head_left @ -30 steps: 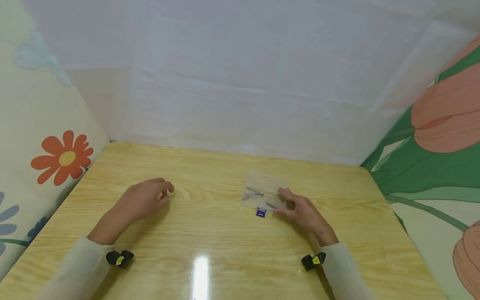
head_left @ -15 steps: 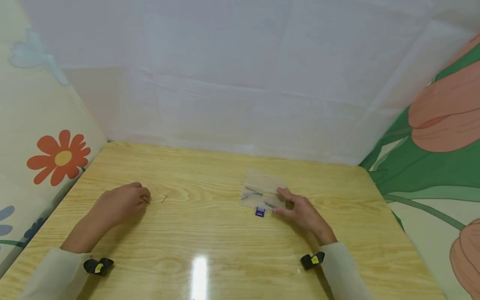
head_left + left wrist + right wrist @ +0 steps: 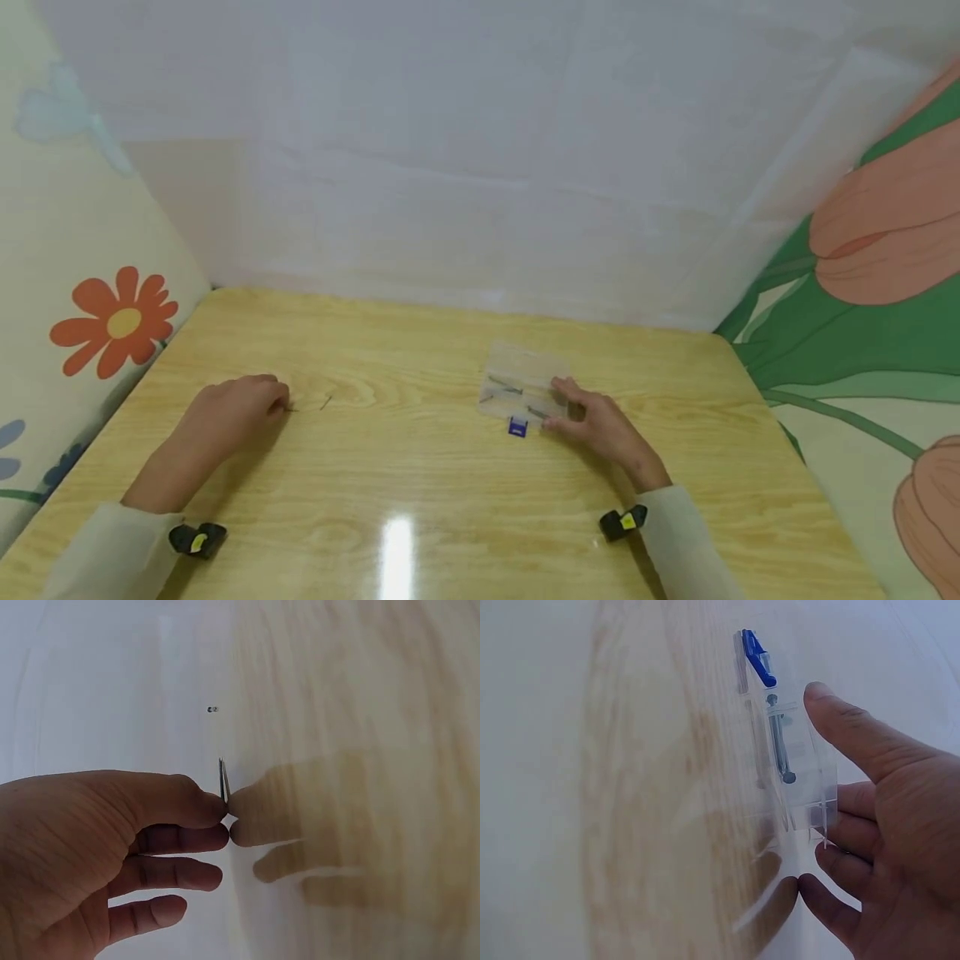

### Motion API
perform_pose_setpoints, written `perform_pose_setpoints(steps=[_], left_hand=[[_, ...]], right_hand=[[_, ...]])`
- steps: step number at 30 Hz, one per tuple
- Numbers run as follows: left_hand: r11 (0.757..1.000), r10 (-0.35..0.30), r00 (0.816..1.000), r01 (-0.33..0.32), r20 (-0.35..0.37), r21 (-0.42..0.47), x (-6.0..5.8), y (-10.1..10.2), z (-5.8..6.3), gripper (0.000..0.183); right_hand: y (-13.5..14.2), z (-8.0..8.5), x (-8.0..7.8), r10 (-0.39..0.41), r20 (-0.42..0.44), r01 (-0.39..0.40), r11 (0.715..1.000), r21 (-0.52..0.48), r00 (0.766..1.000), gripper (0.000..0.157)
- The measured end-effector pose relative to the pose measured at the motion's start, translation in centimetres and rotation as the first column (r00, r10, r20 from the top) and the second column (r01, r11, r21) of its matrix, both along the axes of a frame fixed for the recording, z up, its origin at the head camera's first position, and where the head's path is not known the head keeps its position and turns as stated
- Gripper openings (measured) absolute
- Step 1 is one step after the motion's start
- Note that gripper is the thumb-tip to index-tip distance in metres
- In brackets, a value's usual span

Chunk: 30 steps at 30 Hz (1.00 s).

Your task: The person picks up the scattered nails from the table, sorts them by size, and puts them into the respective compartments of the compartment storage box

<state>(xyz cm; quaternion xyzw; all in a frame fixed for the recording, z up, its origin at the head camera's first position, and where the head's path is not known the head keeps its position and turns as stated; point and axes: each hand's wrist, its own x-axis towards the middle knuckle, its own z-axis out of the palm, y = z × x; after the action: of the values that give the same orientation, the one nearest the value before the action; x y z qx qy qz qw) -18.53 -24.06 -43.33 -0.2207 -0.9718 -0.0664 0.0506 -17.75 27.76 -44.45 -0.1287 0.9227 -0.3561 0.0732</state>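
Observation:
My left hand [image 3: 236,410] is low over the left side of the table, thumb and forefinger pinching a thin nail [image 3: 223,780] at the tabletop; its other fingers are loosely bent. A second nail [image 3: 326,402] lies just right of it, seen almost end-on in the left wrist view. My right hand [image 3: 603,421] holds the right end of a clear plastic box [image 3: 517,360], thumb on the near side and fingers on the far side. Inside the box lie several nails [image 3: 778,742]. A blue latch [image 3: 517,427] is on the box's near edge.
The wood-grain table [image 3: 420,492] ends at a white cloth backdrop [image 3: 450,167]. Flower-printed panels [image 3: 112,325] stand at the left and right sides. A bright light reflection shows near the front.
My left hand has moved left and down to the tabletop, uncovering the second nail, and now pinches a nail. The right hand and the box have stayed put.

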Motion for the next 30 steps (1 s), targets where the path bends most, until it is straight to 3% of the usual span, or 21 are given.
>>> perform_pose_setpoints(steps=[4, 8, 30], left_hand=[[1.000, -0.009, 1.000, 0.008, -0.030, -0.020, 0.38, -0.08, -0.34, 0.032], [1.000, -0.014, 0.999, 0.014, -0.049, -0.016, 0.42, -0.22, -0.43, 0.033], [0.997, 0.007, 0.999, -0.011, 0.046, 0.076, 0.12, -0.06, -0.36, 0.027]], right_hand=[[-0.22, -0.04, -0.07, 0.011, -0.004, -0.011, 1.000, -0.003, 1.000, 0.079], [-0.41, -0.05, -0.23, 0.012, -0.008, -0.012, 1.000, 0.000, 1.000, 0.079], [-0.64, -0.06, -0.46, 0.004, -0.018, -0.004, 1.000, 0.004, 1.000, 0.078]])
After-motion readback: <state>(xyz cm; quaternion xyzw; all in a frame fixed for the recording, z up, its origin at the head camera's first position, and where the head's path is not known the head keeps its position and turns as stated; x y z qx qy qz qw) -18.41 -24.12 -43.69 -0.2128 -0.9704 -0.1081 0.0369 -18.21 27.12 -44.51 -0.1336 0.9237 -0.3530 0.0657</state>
